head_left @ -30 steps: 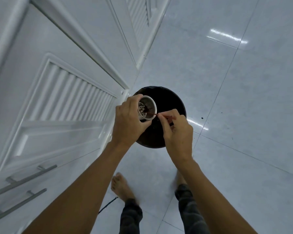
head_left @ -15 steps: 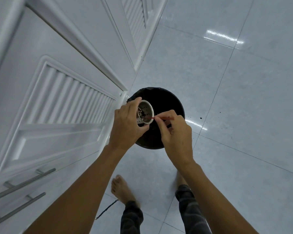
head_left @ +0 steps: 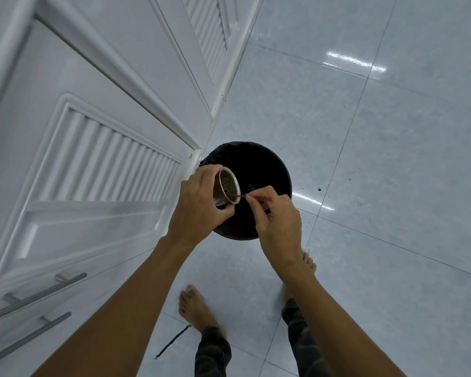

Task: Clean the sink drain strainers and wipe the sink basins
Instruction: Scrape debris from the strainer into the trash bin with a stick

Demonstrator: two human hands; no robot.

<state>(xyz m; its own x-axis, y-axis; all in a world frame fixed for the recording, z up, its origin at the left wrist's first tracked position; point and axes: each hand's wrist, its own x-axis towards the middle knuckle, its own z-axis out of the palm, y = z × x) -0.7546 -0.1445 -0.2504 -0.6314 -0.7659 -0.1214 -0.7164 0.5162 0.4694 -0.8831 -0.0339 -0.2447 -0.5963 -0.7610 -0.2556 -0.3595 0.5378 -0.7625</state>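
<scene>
My left hand [head_left: 199,205] grips a metal sink drain strainer [head_left: 227,186], a perforated cup tilted with its mouth facing right, over a black trash bin [head_left: 267,170] on the floor. My right hand [head_left: 279,224] pinches a thin red stick [head_left: 249,197] whose tip reaches into the strainer's lower rim. The strainer's inside looks mostly bare, with small holes showing. The bin's interior is dark; a few bits lie in it.
White louvred cabinet doors [head_left: 98,164] with metal bar handles [head_left: 36,297] stand to the left. Glossy pale floor tiles [head_left: 378,186] carry a few dark specks near the bin. My bare feet [head_left: 196,311] stand below the bin, and a thin dark strand [head_left: 173,341] lies by them.
The strainer has tilted further so its mouth faces right. The dark debris seen inside it earlier is largely gone. The stick's tip now sits at the lower rim.
</scene>
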